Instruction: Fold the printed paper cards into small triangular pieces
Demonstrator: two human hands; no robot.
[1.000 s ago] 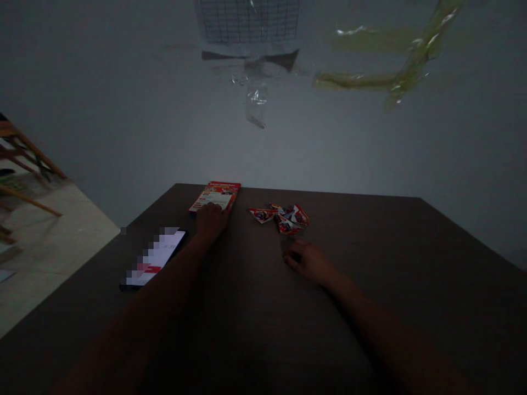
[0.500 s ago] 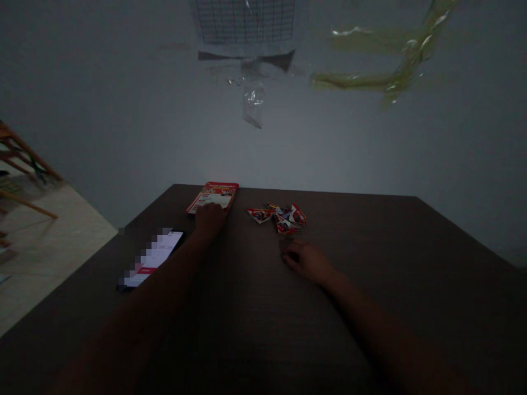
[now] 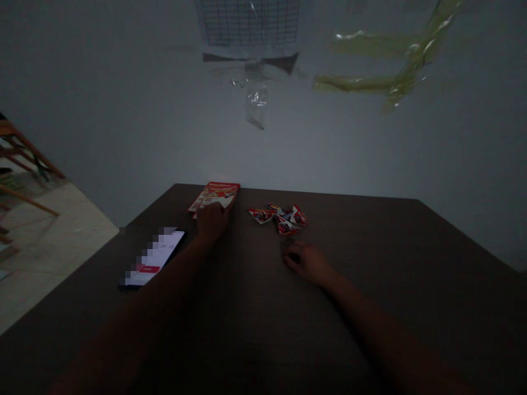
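Note:
A small stack of red-and-white printed leaflets (image 3: 218,192) lies near the back left of the dark table. My left hand (image 3: 211,222) is closed at its near right corner, fingers bent over the paper; the fingertips are hidden behind the knuckles. The sheets look slightly out of line at the left edge. To the right lie several folded paper triangles (image 3: 288,221) in red, white and blue, touching one another in a cluster. Just in front of them my right hand (image 3: 304,260) rests on the table, fingers curled toward the thumb, with nothing visible in them.
A phone (image 3: 160,255) with a lit, partly blurred screen lies left of my left forearm. Behind the table (image 3: 391,241) stands a pale wall (image 3: 329,148) with yellowish tape (image 3: 358,83) and a clear plastic strip. Wooden furniture (image 3: 28,145) stands on the floor at the left.
The top of the leaflet stack shows different print, and its sheets sit a little differently under my left hand. My right hand and the paper triangles have stayed put; the view shifted slightly.

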